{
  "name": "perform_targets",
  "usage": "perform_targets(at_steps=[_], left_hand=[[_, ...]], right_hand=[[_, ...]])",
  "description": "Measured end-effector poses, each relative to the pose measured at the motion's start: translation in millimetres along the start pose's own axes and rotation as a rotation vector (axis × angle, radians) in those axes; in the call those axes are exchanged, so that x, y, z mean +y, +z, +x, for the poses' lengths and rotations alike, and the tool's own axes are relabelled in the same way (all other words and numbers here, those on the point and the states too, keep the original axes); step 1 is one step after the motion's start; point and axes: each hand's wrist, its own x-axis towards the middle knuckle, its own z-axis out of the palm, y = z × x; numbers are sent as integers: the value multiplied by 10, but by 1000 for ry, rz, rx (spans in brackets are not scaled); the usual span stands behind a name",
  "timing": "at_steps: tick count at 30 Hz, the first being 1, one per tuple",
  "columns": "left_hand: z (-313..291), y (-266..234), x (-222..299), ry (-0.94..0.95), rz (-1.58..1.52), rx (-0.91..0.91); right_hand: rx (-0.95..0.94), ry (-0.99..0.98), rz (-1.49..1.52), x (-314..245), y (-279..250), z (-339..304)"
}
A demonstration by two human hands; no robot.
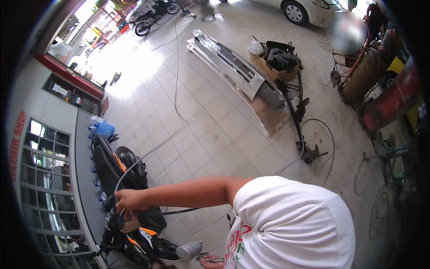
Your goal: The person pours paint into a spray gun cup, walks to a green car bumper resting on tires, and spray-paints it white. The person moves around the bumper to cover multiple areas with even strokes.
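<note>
At six o'clock, the left hand (211, 261) grips a metal spray gun (190, 251). At eight, the right hand (130, 200) curls where the grey hose (131, 166) meets the black-and-orange motorcycle (105, 162); I cannot tell what it grips.

Red letters (19, 126) on wall (27, 99) and, apparently, shirt (295, 215)

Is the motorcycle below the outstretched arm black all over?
No, the motorcycle has bright orange panels set among its black parts.
</note>
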Motion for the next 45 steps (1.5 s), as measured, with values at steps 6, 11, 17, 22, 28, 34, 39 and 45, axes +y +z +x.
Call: perform_targets(at_steps=[6,11,17,22,28,34,39,45], left_hand=[[2029,1794,1422,34,-17,-172],[3508,3005,2342,17,102,-301],[5180,4763,3414,132,430,-635],[5836,6093,4260,143,719,-965],[6447,7088,3961,-1,535,-1247],[6760,7587,4139,43,691,-1346],[7097,7727,4377,-22,496,-1253],[7594,7380,4224,-271,278,-1150]], right_hand=[[230,197,-270,472,-1752,650],[283,191,-433,544,-2364,1134],[286,127,-585,386,-3061,2160],[669,-17,-737,-164,-3568,2784],[827,74,-1163,-759,-4357,3487],[1296,240,-1308,-664,-4821,3035],[2430,731,-1104,637,-4956,1330],[2379,-759,794,1276,-4580,-266]])
